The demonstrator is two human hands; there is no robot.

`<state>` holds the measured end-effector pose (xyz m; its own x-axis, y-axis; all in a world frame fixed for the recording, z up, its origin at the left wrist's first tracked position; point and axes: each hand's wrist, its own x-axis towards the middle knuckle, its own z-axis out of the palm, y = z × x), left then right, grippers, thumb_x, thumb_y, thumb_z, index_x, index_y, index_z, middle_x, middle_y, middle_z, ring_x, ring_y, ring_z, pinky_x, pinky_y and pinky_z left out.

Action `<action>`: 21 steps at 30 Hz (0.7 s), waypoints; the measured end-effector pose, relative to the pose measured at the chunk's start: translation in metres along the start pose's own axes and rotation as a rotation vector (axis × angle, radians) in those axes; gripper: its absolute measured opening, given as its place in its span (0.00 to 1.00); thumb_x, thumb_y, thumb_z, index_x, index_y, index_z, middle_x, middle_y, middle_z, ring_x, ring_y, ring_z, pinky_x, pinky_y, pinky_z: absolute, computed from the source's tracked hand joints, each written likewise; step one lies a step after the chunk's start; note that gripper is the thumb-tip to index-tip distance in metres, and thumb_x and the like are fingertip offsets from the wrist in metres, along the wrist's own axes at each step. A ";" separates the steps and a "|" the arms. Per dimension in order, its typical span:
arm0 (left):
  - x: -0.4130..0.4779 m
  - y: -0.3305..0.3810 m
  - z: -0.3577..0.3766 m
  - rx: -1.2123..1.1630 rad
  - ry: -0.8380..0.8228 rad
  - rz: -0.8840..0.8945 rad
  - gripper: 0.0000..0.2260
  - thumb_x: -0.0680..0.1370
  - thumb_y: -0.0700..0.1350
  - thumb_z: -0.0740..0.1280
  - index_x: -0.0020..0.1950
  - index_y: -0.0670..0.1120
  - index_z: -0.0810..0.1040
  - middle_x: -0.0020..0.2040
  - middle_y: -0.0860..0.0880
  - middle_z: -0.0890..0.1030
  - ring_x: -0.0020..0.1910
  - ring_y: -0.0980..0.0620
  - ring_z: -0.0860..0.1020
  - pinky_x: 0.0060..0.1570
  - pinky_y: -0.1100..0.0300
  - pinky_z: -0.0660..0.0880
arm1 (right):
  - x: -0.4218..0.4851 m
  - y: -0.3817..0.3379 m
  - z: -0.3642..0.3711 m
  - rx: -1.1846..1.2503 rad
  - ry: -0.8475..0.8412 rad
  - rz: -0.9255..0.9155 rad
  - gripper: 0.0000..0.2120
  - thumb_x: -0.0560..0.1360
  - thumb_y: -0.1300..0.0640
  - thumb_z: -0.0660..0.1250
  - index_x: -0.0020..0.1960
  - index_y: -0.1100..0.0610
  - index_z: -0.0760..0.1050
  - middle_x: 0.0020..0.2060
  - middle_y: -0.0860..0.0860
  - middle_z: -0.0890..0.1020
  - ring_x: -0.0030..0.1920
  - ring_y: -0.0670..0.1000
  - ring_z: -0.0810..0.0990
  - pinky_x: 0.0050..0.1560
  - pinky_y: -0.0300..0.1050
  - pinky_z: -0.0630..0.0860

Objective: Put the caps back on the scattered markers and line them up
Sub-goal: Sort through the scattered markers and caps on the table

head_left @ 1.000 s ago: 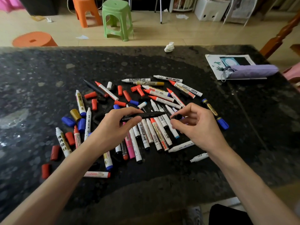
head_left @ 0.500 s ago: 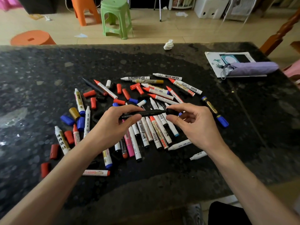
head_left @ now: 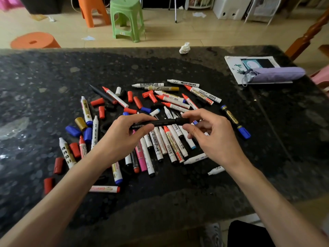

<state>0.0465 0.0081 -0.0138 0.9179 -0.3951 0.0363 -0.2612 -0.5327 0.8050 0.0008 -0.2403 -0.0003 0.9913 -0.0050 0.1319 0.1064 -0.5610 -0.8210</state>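
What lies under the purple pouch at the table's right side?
A white printed sheet; its far and left parts show. What the purple pouch covers cannot be seen.

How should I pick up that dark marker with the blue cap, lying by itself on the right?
Pinch the middle of its barrel from above, finger and thumb on the two long sides. The blue-capped marker lies flat and slanted on the table with nothing touching it, so both sides look free.

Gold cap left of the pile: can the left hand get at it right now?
Probably not yet: the left hand grips the black marker. Otherwise the gold cap lies uncovered, with open space above.
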 end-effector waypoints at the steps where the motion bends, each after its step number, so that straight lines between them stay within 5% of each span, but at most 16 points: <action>1: 0.000 0.000 0.000 0.001 -0.002 0.003 0.11 0.82 0.47 0.67 0.63 0.53 0.83 0.40 0.69 0.80 0.38 0.66 0.78 0.38 0.73 0.69 | 0.000 0.000 -0.001 0.017 0.002 0.008 0.12 0.78 0.58 0.74 0.60 0.49 0.83 0.46 0.40 0.85 0.42 0.43 0.86 0.45 0.31 0.77; 8: 0.001 0.001 0.002 -0.002 0.001 0.011 0.10 0.82 0.46 0.67 0.62 0.52 0.83 0.40 0.68 0.80 0.37 0.65 0.78 0.39 0.74 0.69 | 0.001 0.000 0.001 0.092 -0.025 0.004 0.11 0.79 0.59 0.74 0.60 0.51 0.84 0.46 0.45 0.87 0.44 0.46 0.87 0.52 0.42 0.83; 15: 0.003 0.000 0.004 0.003 0.045 0.014 0.10 0.82 0.44 0.68 0.61 0.50 0.84 0.37 0.52 0.81 0.29 0.52 0.73 0.30 0.65 0.68 | 0.001 0.004 0.009 0.233 -0.029 0.062 0.10 0.78 0.61 0.74 0.58 0.53 0.85 0.42 0.47 0.88 0.43 0.48 0.88 0.50 0.43 0.84; 21: 0.000 -0.005 0.005 0.001 0.014 -0.020 0.10 0.83 0.43 0.67 0.62 0.49 0.83 0.32 0.54 0.78 0.26 0.57 0.70 0.28 0.66 0.67 | -0.005 0.006 0.015 0.270 -0.030 0.089 0.10 0.78 0.61 0.74 0.58 0.54 0.84 0.41 0.46 0.88 0.42 0.48 0.88 0.50 0.42 0.84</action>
<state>0.0466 0.0074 -0.0209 0.9270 -0.3738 0.0292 -0.2434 -0.5407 0.8052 -0.0026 -0.2313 -0.0147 0.9991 -0.0181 0.0393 0.0315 -0.3186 -0.9474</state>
